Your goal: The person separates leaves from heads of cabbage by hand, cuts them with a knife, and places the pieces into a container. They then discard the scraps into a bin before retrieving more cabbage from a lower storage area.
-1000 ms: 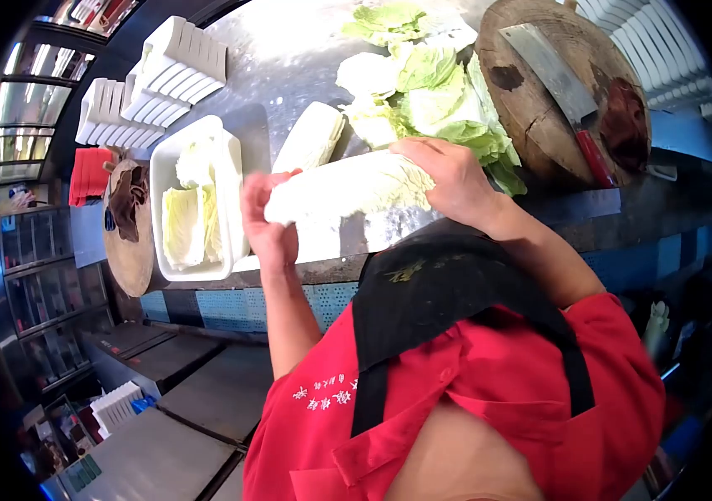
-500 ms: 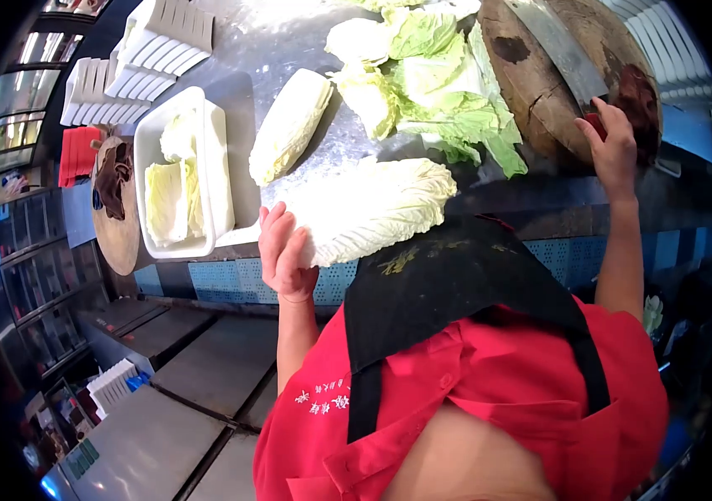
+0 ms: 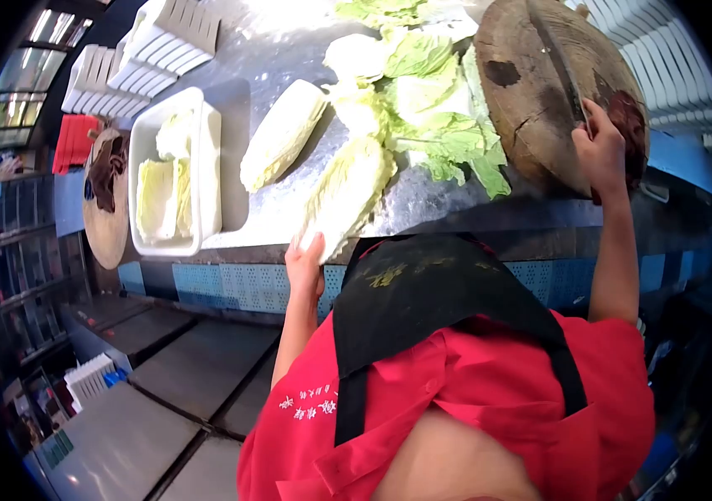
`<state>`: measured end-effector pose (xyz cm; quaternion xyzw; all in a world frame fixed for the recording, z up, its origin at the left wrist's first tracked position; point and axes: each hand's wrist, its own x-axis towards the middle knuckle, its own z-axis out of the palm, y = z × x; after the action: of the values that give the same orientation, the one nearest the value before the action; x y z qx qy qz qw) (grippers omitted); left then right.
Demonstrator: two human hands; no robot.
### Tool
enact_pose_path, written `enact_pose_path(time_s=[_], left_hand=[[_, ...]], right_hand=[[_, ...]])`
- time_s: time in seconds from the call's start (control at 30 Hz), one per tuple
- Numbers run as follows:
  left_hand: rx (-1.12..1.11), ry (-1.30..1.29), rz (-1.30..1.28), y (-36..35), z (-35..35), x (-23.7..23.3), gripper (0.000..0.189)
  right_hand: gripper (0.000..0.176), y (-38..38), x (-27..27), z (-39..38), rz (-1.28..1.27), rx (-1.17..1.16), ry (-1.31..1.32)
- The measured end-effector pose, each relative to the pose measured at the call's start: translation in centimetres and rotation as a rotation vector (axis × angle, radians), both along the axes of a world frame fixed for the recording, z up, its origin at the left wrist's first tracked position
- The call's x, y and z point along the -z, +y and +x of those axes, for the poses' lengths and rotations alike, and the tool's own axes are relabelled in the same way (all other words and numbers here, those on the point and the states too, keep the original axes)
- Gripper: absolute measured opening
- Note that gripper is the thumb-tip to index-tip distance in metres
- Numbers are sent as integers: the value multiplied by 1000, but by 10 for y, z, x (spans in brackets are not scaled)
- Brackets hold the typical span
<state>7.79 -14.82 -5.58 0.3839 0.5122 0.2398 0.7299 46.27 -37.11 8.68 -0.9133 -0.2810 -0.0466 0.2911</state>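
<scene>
I have left fingers [image 3: 315, 247] closed on the pale oblong cabbage [image 3: 353, 184], right fingers [image 3: 594, 117] gripping the steel-bladed cleaver [image 3: 562, 65]; a loose hold could let the cleaver slip.

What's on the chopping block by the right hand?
A dark cloth, plus the knife in the right hand, resting or hovering: can't tell. Covered: wood under the cloth, most of the knife's gripped end.

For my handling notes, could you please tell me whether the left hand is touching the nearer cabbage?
Touching. The head view shows the left hand holding the pale lower end of the nearer cabbage, fingers against its surface.
</scene>
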Motion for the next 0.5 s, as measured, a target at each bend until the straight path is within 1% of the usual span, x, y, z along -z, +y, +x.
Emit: enact_pose_path(time_s=[0.03, 0.1, 0.17, 0.23, 0.3, 0.33, 0.37, 0.4, 0.43, 0.47, 0.5], left_hand=[[-35, -43, 56, 0, 2, 4, 38], [-89, -74, 81, -3, 7, 6, 35], [-109, -88, 182, -7, 10, 9, 32], [-135, -82, 191, -10, 14, 12, 30], [-94, -32, 217, -11, 17, 10, 30], [-113, -17, 239, -11, 19, 11, 27], [-126, -19, 235, -10, 19, 12, 27], [-90, 38, 251, -8, 19, 14, 26], [-50, 96, 268, -6, 19, 16, 25], [-9, 120, 324, -3, 18, 21, 25], [-16, 116, 327, 2, 18, 20, 25]], right_hand=[[32, 3, -3, -12, -4, -21, 7], [23, 15, -14, -49, 211, -178, 169], [11, 23, -11, -79, 87, -378, 216], [10, 42, -2, -114, 33, -587, 463], [13, 61, 29, -136, 56, -787, 373], [13, 68, 36, -141, 49, -797, 370], [14, 75, 42, -144, -97, -818, 396], [17, 81, 45, -146, -244, -838, 418], [17, 87, 44, -146, -248, -848, 416], [17, 94, 42, -145, -380, -863, 449], [19, 101, 41, -144, -511, -873, 479]])
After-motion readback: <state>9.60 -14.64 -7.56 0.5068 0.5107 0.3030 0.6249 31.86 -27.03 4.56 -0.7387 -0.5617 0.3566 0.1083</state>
